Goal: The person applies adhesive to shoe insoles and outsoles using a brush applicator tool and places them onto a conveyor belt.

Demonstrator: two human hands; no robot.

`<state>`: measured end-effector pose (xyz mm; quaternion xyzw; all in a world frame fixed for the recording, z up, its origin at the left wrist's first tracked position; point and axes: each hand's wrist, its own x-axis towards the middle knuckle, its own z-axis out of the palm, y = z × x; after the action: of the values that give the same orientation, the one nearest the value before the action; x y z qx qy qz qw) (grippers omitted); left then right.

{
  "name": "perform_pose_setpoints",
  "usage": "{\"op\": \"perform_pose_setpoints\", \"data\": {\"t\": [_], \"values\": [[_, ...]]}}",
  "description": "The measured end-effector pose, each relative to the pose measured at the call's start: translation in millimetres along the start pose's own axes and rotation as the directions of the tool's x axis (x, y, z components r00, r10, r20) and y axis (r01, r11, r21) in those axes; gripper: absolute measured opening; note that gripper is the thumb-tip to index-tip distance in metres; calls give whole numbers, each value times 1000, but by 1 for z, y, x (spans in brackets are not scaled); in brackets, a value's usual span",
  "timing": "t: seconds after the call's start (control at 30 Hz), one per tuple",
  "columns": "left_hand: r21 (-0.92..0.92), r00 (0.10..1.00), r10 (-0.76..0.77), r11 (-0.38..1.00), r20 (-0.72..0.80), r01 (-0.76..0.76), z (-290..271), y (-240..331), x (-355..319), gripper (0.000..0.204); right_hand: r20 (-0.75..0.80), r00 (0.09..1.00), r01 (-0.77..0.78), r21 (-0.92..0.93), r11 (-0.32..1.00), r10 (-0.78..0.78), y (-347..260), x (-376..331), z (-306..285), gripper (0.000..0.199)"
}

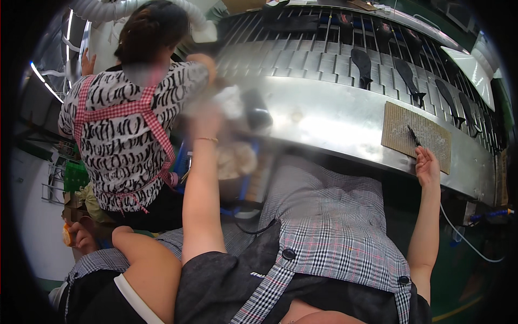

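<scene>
Black tool (413, 135) slanting over the ribbed mat (396, 124), lower end meeting the right hand (427, 165), just above the fingertips. For steady handling, probably best to pinch lightly near that end, tip aimed away from the skin. Right hand palm up, loosely curled; cannot tell whether gripping or merely touching. Mat flat on the metal tabletop (329, 116). Left hand (205, 123) well apart, blurred near a white bundle (230, 102); hold unclear.
</scene>
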<state>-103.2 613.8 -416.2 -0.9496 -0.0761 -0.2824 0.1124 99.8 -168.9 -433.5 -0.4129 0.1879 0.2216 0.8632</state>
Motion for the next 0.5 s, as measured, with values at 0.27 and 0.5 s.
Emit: {"op": "perform_pose_setpoints", "data": {"t": [0.27, 0.5], "values": [[-871, 813, -329, -287, 480, 398, -50, -21, 42, 53, 111, 991, 70, 20, 997, -71, 1, -42, 37, 25], [-859, 928, -22, 371, 371, 353, -33, 28, 78, 52, 94, 995, 39, -220, 975, -19, 7, -85, 122, 23]]}}
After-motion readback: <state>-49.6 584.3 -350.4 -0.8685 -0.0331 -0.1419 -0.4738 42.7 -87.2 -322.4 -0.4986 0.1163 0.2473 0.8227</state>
